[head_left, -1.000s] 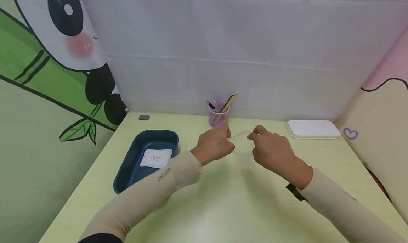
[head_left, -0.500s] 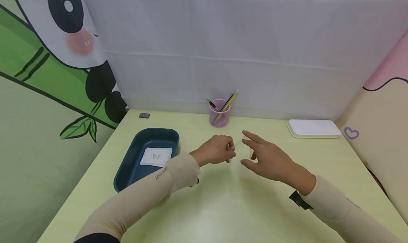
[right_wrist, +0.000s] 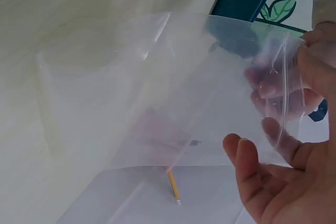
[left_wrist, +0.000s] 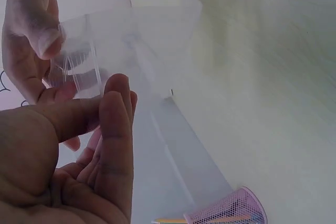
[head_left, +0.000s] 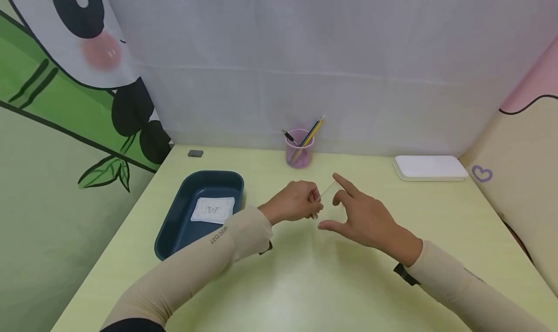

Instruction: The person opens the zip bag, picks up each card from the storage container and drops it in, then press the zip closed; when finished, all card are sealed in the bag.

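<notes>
Blue tray just left of hands.

Left hand fingers pinched — right hand fingers spread.

A pale green table carries a blue tray, pink cup, white box.

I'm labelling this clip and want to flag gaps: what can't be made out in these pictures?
- Clear plastic bag: nearly invisible in the head view against the table; whether its zip edge is open is unclear.
- Left hand: its grip on the bag is hidden by its own knuckles in the head view.
- Print on the white packet in the blue tray: too small to read.
- Pen cup: cut off by the left wrist view's bottom edge.
</notes>
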{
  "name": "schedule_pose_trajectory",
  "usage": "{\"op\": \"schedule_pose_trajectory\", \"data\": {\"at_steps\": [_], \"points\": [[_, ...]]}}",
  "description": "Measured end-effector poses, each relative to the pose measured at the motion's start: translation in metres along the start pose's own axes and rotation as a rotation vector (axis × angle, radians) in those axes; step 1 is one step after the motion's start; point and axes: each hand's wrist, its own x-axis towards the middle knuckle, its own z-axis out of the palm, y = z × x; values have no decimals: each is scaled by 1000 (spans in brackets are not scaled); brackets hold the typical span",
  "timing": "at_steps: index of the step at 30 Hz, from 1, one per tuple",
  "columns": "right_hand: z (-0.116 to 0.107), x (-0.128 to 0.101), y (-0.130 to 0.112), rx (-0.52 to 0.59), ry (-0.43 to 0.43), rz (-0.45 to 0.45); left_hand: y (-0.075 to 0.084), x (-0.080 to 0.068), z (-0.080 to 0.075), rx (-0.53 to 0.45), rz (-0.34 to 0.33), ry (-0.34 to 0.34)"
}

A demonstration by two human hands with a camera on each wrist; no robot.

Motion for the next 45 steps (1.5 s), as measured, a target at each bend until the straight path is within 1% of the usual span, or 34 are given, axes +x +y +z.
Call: {"op": "schedule_pose_trajectory", "data": {"at_steps": [3, 6, 8, 11, 14, 16, 18, 19, 22, 25, 27, 30, 32, 34, 36, 39, 41, 45], "points": [[1, 0, 3, 2, 65, -35, -2, 0, -2, -18, -26, 4], [2, -3, 6, 23, 90, -55, -4, 0, -3, -68, -41, -5], [5, -5, 7, 49, 106, -57, -4, -1, -3, -105, -40, -11], [9, -6, 6, 90, 137, -31, -2, -2, -3, -144, -34, -13], [11, -5, 6, 48, 186, -35, -1, -3, -3, -168, -45, -8], [10, -5, 6, 28, 197, -54, -1, -3, -3, -184, -58, -8], [7, -4, 6, 46, 171, -70, -2, -3, -4, -197, -66, -7], [5, -3, 6, 85, 139, -71, -3, -3, -4, -203, -67, -7], [1, -2, 7, 259, 27, -56, -4, -3, -5, -222, -64, -5], [2, -3, 10, 390, -43, -42, -5, -4, -3, -253, -69, -6], [5, -3, 11, 438, -65, -34, -5, -4, -2, -271, -69, -9], [11, -4, 11, 445, -56, -5, -4, -5, 0, -292, -64, -18], [13, -5, 10, 412, -25, 10, -3, -5, 2, -281, -63, -15], [15, -5, 8, 359, 24, 11, -3, -4, 1, -279, -70, -9], [14, -5, 8, 324, 72, -7, -5, -4, 0, -265, -73, 5], [11, -3, 10, 331, 124, -61, -7, -5, -3, -247, -77, 26], [10, -1, 12, 353, 144, -101, -8, -6, -3, -210, -75, 31], [8, 1, 15, 380, 169, -166, -9, -8, -3, -132, -68, 19]]}}
